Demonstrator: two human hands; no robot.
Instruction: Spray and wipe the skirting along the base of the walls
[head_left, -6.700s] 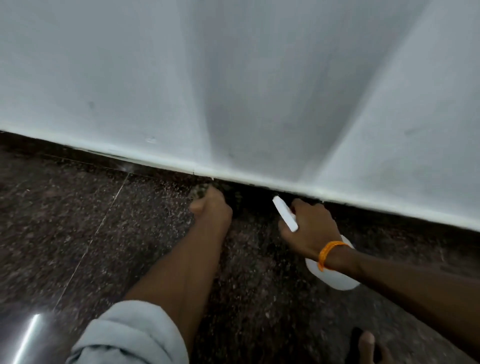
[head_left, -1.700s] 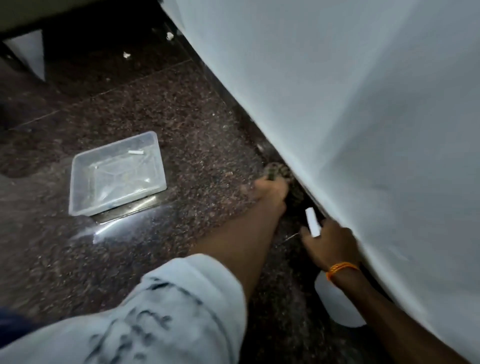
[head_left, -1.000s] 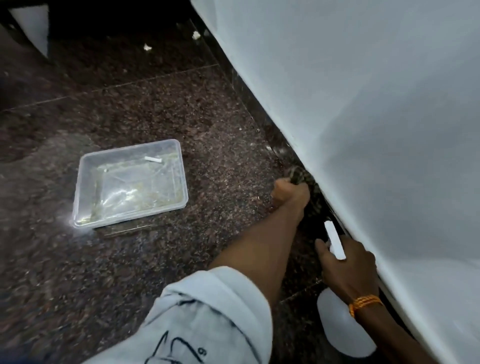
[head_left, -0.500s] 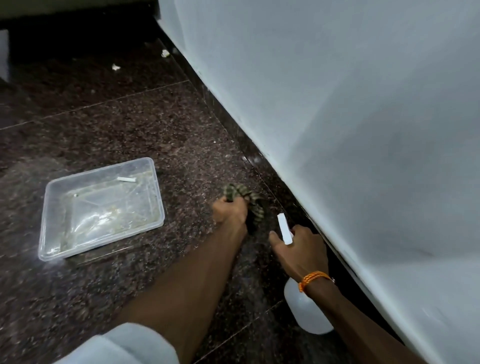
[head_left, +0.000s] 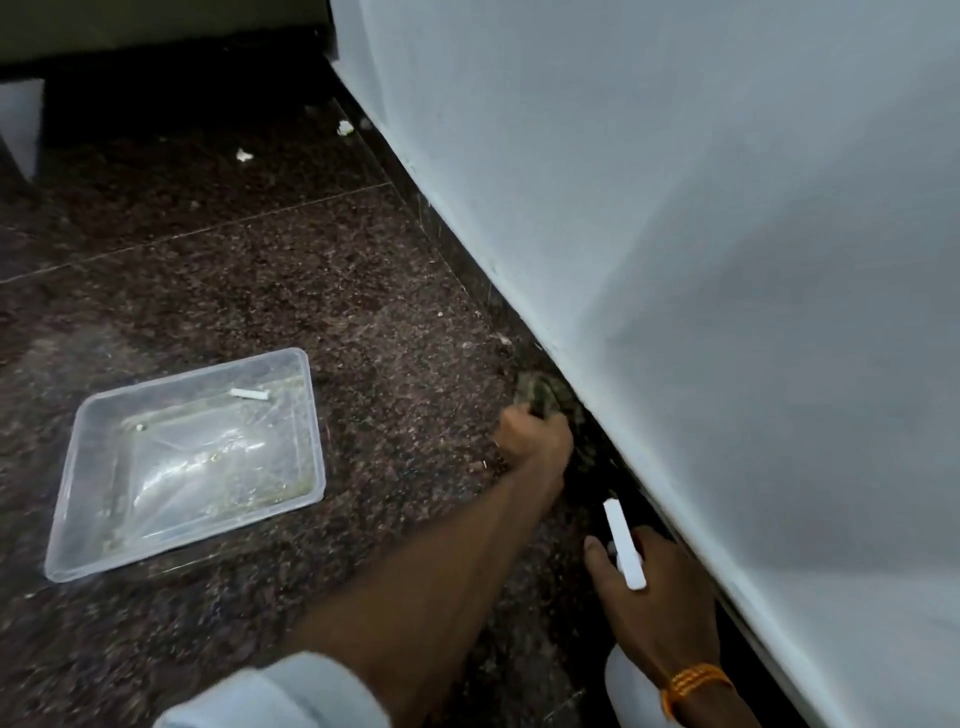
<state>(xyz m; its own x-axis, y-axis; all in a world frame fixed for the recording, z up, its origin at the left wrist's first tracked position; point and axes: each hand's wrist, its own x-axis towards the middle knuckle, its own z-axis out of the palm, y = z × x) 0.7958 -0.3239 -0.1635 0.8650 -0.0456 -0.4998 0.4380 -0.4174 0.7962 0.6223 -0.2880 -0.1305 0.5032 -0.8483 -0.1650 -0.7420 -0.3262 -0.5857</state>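
Clear tray (head_left: 62, 519) on floor, unused. Left hand (head_left: 535, 439) fisted on cloth (head_left: 543, 392), pressed to dark skirting (head_left: 597, 452); soft, bunches easily. Right hand (head_left: 657, 597) wrapped round spray bottle (head_left: 623, 543) neck: light, rigid plastic, probably slippery wet.

The floor (head_left: 270, 291) is dark speckled stone, polished, with a dull sheen near the tray (head_left: 67, 519), which is clear, glossy plastic with smudged, streaky insides. Right of the tray, the wall (head_left: 701, 234) is matt, smooth pale paint; the skirting (head_left: 447, 249) at its base is the same dark speckled stone. The cloth (head_left: 540, 389) against it looks soft, patterned fabric. The spray bottle (head_left: 623, 545) is smooth white plastic. A woven orange band (head_left: 693, 683) and a pale cloth sleeve (head_left: 291, 696) show nearest.
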